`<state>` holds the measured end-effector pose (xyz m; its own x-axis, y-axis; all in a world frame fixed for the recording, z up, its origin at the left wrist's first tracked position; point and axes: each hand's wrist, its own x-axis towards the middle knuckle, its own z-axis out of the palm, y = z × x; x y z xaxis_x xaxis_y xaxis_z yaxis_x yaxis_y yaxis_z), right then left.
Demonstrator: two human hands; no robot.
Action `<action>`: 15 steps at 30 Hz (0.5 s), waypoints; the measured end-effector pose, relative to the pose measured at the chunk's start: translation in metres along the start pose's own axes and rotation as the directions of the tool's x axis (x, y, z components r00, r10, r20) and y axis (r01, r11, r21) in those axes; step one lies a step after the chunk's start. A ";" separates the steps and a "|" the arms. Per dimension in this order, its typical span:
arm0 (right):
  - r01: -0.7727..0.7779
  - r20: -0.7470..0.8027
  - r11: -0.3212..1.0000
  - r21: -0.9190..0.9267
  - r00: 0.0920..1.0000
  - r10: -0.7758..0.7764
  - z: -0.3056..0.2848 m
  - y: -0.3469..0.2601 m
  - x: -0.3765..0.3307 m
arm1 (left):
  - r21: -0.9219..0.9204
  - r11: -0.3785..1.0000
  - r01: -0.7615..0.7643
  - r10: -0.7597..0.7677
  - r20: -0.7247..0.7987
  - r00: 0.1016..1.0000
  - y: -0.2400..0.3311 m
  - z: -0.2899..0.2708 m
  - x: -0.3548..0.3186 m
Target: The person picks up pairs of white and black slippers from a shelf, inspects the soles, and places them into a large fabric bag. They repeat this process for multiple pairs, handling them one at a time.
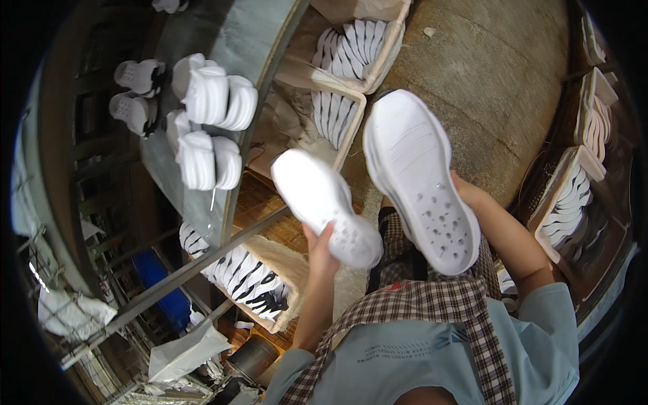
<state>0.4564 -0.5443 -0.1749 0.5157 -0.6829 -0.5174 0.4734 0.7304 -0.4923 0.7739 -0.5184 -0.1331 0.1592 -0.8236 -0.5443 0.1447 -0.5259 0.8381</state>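
Observation:
Two white shoe soles are up in front of me, one in each hand. My left hand is closed round the edge of the smaller-looking left sole, its thumb lying on the dimpled end; that sole is slightly blurred. Closed on the outer edge of the right sole is my right hand, most of its fingers hidden behind the sole. Both soles show a smooth, wide end away from me and an end with small holes toward me. The two soles are apart from each other.
Stacked white soles stand on a grey metal table at the left. A lined crate of black-and-white soles sits below it. More crates hold soles at the far middle and right. A metal bar crosses at lower left.

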 end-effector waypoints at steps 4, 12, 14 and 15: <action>0.155 0.147 0.986 -0.058 0.978 -0.145 0.021 0.031 0.066 | 0.182 0.958 -0.223 0.187 0.193 0.963 -0.065 0.015 0.085; 0.124 -0.220 0.952 -0.280 0.957 -0.189 0.043 0.060 0.171 | -0.158 0.980 0.121 -0.076 0.264 0.961 -0.076 -0.014 0.211; 0.258 -0.193 0.865 -0.430 0.910 -0.367 0.060 0.057 0.233 | -0.365 0.903 0.227 -0.085 0.368 0.926 -0.073 -0.030 0.256; 0.305 -0.187 0.806 -0.507 0.874 -0.448 0.059 0.058 0.255 | -0.507 0.804 0.310 -0.111 0.384 0.917 -0.073 -0.043 0.277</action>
<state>0.6574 -0.6755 -0.2938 0.1045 -0.9261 -0.3626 0.1774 0.3761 -0.9094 0.8491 -0.6996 -0.3465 -0.2450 -0.7780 -0.5786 0.6607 -0.5707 0.4876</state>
